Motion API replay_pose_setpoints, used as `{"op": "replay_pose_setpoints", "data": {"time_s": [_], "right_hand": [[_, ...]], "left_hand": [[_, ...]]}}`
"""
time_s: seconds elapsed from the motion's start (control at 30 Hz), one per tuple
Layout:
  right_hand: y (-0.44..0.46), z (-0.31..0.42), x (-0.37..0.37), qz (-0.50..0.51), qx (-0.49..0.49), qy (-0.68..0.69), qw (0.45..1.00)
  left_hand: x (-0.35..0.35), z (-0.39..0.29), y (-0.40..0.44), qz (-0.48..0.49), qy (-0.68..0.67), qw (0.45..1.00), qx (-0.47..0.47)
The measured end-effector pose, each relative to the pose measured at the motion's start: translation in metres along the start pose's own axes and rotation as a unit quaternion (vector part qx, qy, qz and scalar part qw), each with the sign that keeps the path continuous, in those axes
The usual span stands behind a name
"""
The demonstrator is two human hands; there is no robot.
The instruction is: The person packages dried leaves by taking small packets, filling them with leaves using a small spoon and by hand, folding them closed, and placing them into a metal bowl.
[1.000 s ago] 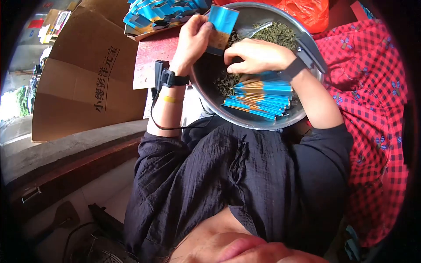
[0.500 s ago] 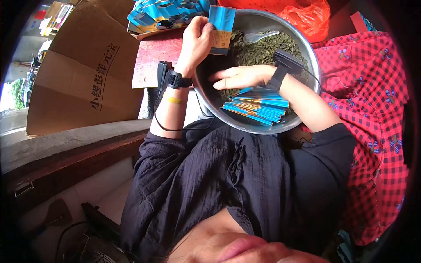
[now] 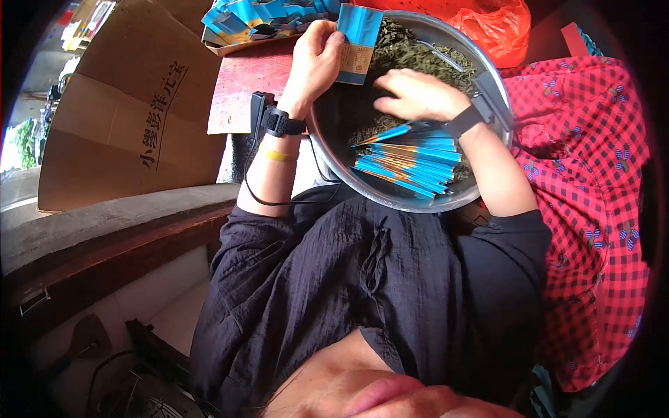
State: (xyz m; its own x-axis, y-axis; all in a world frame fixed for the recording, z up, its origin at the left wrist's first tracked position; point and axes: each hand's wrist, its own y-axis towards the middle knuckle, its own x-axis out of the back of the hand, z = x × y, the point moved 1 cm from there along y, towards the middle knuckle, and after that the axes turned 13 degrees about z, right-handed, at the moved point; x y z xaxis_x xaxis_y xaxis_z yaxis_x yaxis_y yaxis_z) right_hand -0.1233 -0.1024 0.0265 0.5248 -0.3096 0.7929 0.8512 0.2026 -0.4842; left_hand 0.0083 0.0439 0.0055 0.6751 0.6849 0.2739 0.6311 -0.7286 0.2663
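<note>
My left hand (image 3: 315, 64) pinches a blue and tan paper packet (image 3: 361, 43) upright by its left edge, over the far left of a metal basin (image 3: 503, 94). Inside the basin lie dried green leaves (image 3: 396, 50), which look like tea. My right hand (image 3: 424, 96) hovers over them, a little blurred, with thumb and fingers apart and nothing visible in them. Just below it, a fanned row of blue and orange packets (image 3: 408, 167) rests in the near part of the basin. A clear spoon (image 3: 442, 56) lies partly visible among the leaves.
A carton heaped with blue packets (image 3: 261, 19) stands on a red board (image 3: 247, 94) at the far left. Beside it rises a large cardboard box (image 3: 115, 111). A red plastic bag (image 3: 493, 33) sits behind the basin, and red checked cloth (image 3: 585, 160) covers the right side.
My right hand has moved up and right from the basin's left side, its fingers lifting clear of the packets. The held packet has shifted slightly right and tilted. The spoon lies differently.
</note>
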Motion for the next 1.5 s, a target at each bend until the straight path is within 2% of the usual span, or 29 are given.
{"op": "replay_pose_setpoints", "data": {"time_s": [0.07,0.13,0.2,0.27,0.33,0.47,0.53,0.6,0.63,0.67,0.73,0.8,0.87,0.93,1.0,1.03,1.07,1.13,1.2,1.3,1.47,1.5], "right_hand": [[-0.008,-0.011,0.008,-0.096,0.022,0.033,0.995],[-0.006,-0.027,0.019,-0.148,0.073,0.112,0.980],[-0.005,-0.036,0.026,-0.270,0.122,0.152,0.943],[-0.004,-0.033,0.027,-0.278,0.177,0.362,0.872],[-0.012,-0.025,0.033,-0.273,0.170,0.368,0.872],[0.001,-0.032,0.025,-0.267,0.161,0.327,0.892],[-0.001,-0.030,0.030,-0.283,0.130,0.335,0.889],[-0.003,-0.031,0.036,-0.301,0.132,0.347,0.878],[-0.004,-0.032,0.037,-0.315,0.136,0.361,0.867],[-0.004,-0.032,0.037,-0.316,0.138,0.362,0.866],[-0.006,-0.034,0.041,-0.330,0.175,0.426,0.824],[-0.015,-0.038,0.048,-0.334,0.167,0.419,0.828],[-0.022,-0.044,0.050,-0.287,0.116,0.478,0.822],[-0.030,-0.049,0.052,-0.296,0.108,0.481,0.818],[-0.032,-0.064,0.053,-0.269,0.127,0.526,0.797],[-0.028,-0.068,0.053,-0.281,0.122,0.513,0.802],[-0.027,-0.073,0.052,-0.283,0.120,0.514,0.801],[-0.022,-0.078,0.054,-0.231,0.137,0.480,0.836],[-0.016,-0.084,0.055,-0.199,0.144,0.487,0.838],[-0.006,-0.092,0.058,-0.137,0.193,0.547,0.803],[0.005,-0.101,0.058,-0.111,0.178,0.536,0.818],[0.005,-0.100,0.059,-0.091,0.177,0.508,0.838]], "left_hand": [[0.000,-0.001,0.000,0.007,-0.001,1.000,-0.001],[-0.001,-0.002,-0.001,0.029,0.006,1.000,0.007],[-0.002,0.000,-0.002,0.050,0.000,0.999,0.009],[-0.001,0.002,-0.001,0.069,-0.005,0.998,0.008],[-0.003,-0.001,0.000,0.127,-0.011,0.992,0.009],[-0.005,-0.004,0.000,0.151,0.020,0.988,0.013],[-0.006,-0.020,0.005,0.150,0.010,0.988,-0.023],[-0.002,-0.037,0.007,0.226,0.144,0.963,-0.014],[-0.002,-0.036,0.014,0.185,0.277,0.929,-0.162],[-0.003,-0.038,0.016,0.186,0.280,0.928,-0.162],[-0.012,-0.057,0.023,0.201,0.321,0.920,-0.106],[-0.025,-0.056,0.031,0.178,0.307,0.929,-0.107],[-0.037,-0.059,0.035,0.185,0.311,0.929,-0.084],[-0.049,-0.056,0.035,0.205,0.309,0.927,-0.060],[-0.060,-0.054,0.029,0.145,0.269,0.944,-0.124],[-0.062,-0.054,0.028,0.159,0.239,0.954,-0.089],[-0.063,-0.051,0.027,0.162,0.238,0.954,-0.090],[-0.060,-0.046,0.027,0.160,0.217,0.956,-0.117],[-0.058,-0.041,0.029,0.160,0.214,0.957,-0.113],[-0.054,-0.032,0.036,0.142,0.191,0.964,-0.121],[-0.048,-0.019,0.042,0.154,0.165,0.967,-0.121],[-0.047,-0.018,0.041,0.162,0.191,0.960,-0.128]]}}
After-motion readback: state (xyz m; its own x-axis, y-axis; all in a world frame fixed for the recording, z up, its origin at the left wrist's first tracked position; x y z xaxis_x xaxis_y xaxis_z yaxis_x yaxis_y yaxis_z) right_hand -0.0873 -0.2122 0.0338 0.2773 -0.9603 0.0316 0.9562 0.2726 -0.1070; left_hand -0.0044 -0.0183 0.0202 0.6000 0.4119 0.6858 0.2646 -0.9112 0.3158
